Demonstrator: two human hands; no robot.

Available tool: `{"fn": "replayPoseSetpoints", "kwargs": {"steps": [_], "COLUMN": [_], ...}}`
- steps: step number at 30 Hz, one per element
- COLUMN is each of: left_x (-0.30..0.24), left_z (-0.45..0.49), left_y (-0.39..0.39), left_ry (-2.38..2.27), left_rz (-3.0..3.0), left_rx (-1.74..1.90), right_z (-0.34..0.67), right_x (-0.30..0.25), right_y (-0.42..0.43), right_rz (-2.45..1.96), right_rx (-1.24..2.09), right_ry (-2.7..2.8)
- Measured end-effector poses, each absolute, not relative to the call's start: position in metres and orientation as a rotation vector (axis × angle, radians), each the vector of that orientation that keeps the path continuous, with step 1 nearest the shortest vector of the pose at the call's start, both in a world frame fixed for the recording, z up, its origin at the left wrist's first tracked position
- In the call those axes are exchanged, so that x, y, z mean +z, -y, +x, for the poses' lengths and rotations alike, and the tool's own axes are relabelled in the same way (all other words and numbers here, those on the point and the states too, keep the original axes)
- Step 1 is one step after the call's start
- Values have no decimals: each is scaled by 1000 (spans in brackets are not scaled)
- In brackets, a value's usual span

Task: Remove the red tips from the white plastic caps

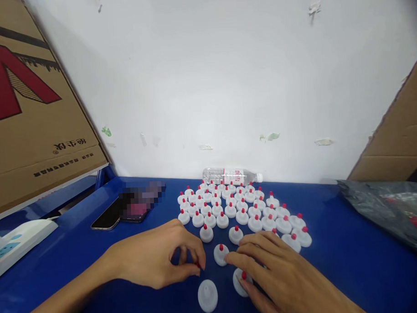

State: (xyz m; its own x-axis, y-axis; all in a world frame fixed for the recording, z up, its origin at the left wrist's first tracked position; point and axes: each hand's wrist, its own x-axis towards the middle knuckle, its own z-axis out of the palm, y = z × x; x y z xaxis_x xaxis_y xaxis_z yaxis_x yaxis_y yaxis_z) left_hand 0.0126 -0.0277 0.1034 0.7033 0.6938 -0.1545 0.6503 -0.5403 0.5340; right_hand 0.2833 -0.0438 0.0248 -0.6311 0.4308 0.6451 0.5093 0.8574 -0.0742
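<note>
My left hand is in a pinch, thumb against fingertips, with a small red cap partly showing between them. Just below those fingertips lies a white plastic lid with a bare nozzle and no red tip. My right hand reaches in from the right with its fingers spread. Its thumb lies by a red-tipped white lid, which the hand partly covers. The index fingertip is at the edge of another red-tipped lid. More red-tipped lids stand beyond both hands.
A clear plastic bottle lies against the wall behind the lids. Two phones rest on the blue table at left, near a white power strip. Cardboard leans at left; a dark plastic bag lies right.
</note>
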Motion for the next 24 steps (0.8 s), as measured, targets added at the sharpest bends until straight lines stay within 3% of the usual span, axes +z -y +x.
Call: {"fn": "replayPoseSetpoints", "kwargs": {"steps": [7, 24], "left_x": [102, 99], "left_z": [16, 18], "left_y": [27, 28], "left_ry": [-749, -764], "left_rz": [2166, 2261], "left_rx": [284, 229], "right_z": [285, 288], "right_x": [25, 22], "right_y": [45, 40], "right_rz": [-664, -649], "right_rx": [-170, -152], "right_ry": [2348, 2412]}}
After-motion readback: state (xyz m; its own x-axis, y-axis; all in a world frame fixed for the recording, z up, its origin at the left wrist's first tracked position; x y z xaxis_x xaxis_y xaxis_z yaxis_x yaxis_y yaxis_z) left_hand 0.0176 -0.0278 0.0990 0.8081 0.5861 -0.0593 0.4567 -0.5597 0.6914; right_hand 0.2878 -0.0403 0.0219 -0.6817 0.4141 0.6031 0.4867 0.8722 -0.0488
